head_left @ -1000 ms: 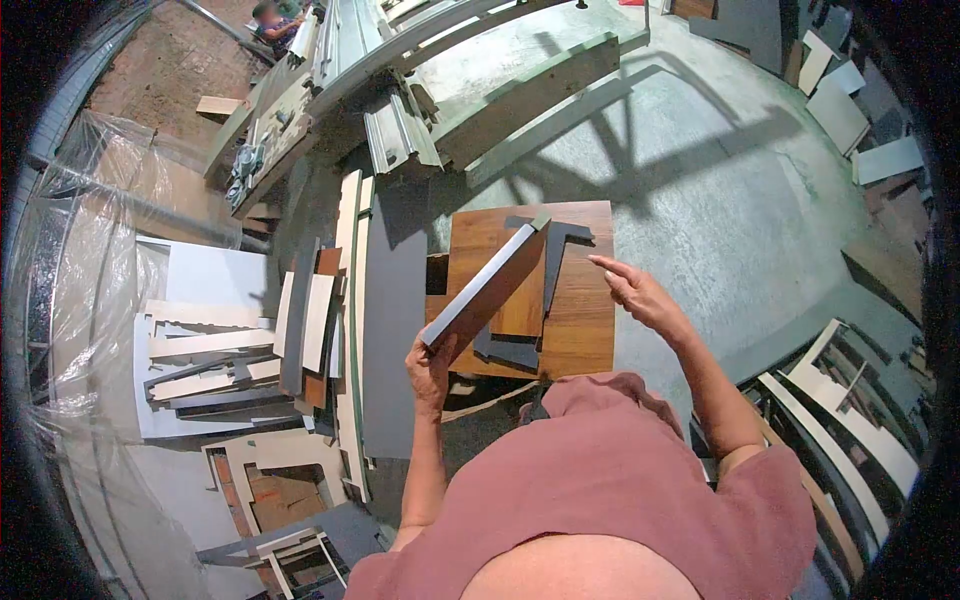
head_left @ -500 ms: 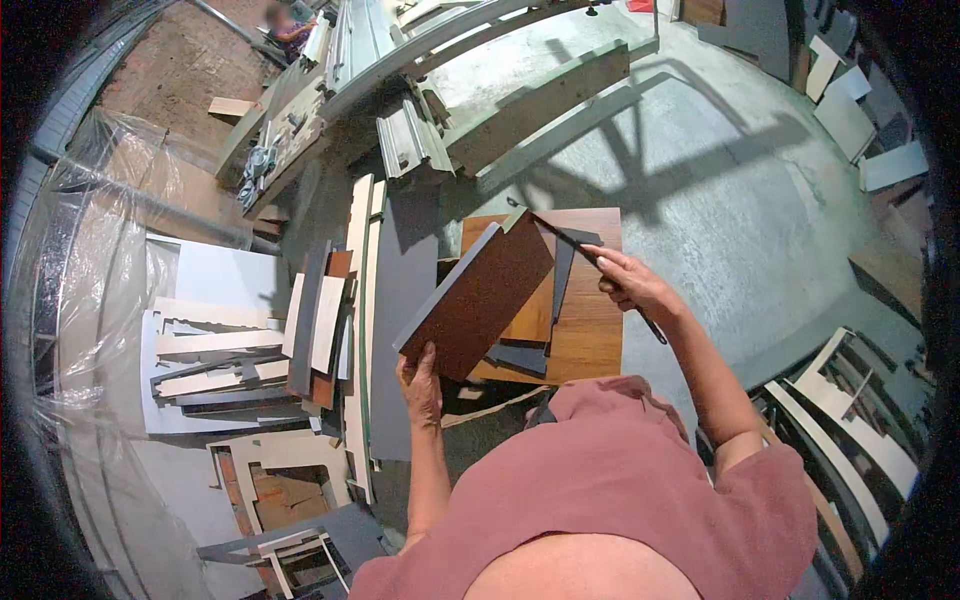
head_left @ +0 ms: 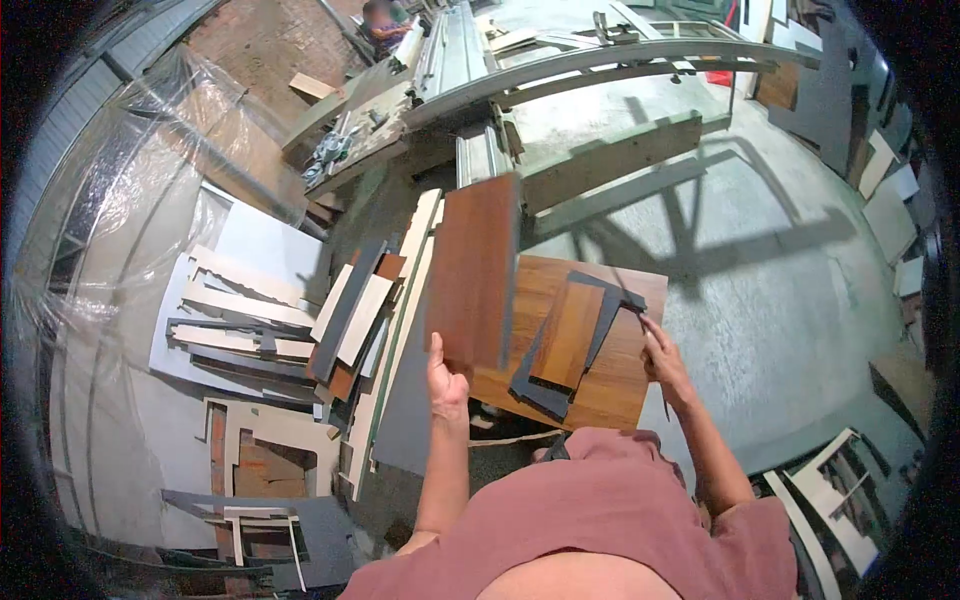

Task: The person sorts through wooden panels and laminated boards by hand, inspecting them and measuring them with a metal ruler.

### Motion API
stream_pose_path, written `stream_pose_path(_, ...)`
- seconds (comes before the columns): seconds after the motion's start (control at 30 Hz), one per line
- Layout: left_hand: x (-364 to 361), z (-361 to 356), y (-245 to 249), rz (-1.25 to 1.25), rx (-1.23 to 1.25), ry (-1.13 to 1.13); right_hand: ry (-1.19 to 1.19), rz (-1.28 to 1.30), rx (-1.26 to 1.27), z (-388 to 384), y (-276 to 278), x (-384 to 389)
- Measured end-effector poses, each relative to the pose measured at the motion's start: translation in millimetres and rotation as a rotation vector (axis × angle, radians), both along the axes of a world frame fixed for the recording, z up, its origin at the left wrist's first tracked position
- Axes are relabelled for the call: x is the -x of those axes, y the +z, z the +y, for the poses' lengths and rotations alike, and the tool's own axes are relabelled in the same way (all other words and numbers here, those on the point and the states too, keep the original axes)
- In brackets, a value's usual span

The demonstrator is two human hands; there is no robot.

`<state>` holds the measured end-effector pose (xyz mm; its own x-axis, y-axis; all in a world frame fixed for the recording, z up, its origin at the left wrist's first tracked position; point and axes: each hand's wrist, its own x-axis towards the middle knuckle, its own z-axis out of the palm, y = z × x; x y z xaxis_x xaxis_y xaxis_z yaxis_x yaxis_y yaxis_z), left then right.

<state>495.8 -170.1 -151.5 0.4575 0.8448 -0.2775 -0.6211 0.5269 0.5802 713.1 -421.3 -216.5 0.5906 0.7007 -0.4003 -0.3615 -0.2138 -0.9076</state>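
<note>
My left hand [head_left: 447, 385] grips the lower edge of a reddish-brown wood panel [head_left: 470, 270] with a dark edge, held up on a tilt. My right hand [head_left: 665, 362] is closed around a long thin dark tool [head_left: 667, 405], mostly hidden by the fingers and seen nearly end-on. Between my hands lies a wood-grain board [head_left: 635, 350]. On it rest a dark grey piece [head_left: 545, 397] and a narrower brown wood strip [head_left: 570, 330]. The panel is apart from my right hand.
Offcut strips [head_left: 250, 300] are piled on a white sheet at the left, beside long pale strips [head_left: 400, 300]. A metal-railed machine [head_left: 600, 65] spans the back, with another person [head_left: 385, 25] beyond it. Cut-out frames [head_left: 830, 490] lie at the lower right.
The panel has swung more upright, its brown face turned further into view. My right hand has moved down and away from the panel's edge with the tool. The view has shifted.
</note>
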Motion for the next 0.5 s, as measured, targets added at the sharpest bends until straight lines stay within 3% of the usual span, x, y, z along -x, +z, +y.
stream_pose_path(0.07, -6.3, 9.4, -3.7, 0.176, 0.035, -0.038, -0.139, -0.108, -0.179, 9.2, 20.4, 1.5)
stream_pose_path(0.1, 2.3, 38.0, -32.1, -0.181, 0.278, -0.264, -0.155, -0.182, -0.236, 14.3, 33.2, 6.8)
stream_pose_path(0.13, 0.9, 38.7, -29.9, -0.184, 0.278, -0.257, -0.148, -0.184, -0.237, 20.6, 34.1, 10.3)
stream_pose_path(0.2, -7.6, 44.4, -24.2, -0.247, 0.272, -0.306, -0.074, -0.484, -0.464, 34.4, 26.7, 16.7)
stream_pose_path(0.23, -9.6, 51.7, -28.2, -0.324, 0.319, -0.369, -0.059, -0.676, -0.434, 40.9, 25.8, 22.1)
stream_pose_path(0.33, -12.8, 48.5, -29.0, -0.288, 0.412, -0.422, 0.070, -0.832, -0.445, 49.9, 38.5, 41.9)
stream_pose_path(0.37, -16.1, 46.9, -30.7, -0.316, 0.542, -0.316, 0.071, -0.826, -0.442, 52.4, 39.7, 45.4)
stream_pose_path(0.5, -23.0, 29.1, -22.7, -0.414, 0.771, -0.326, 0.197, -1.024, -0.408, 51.6, 44.3, 46.3)
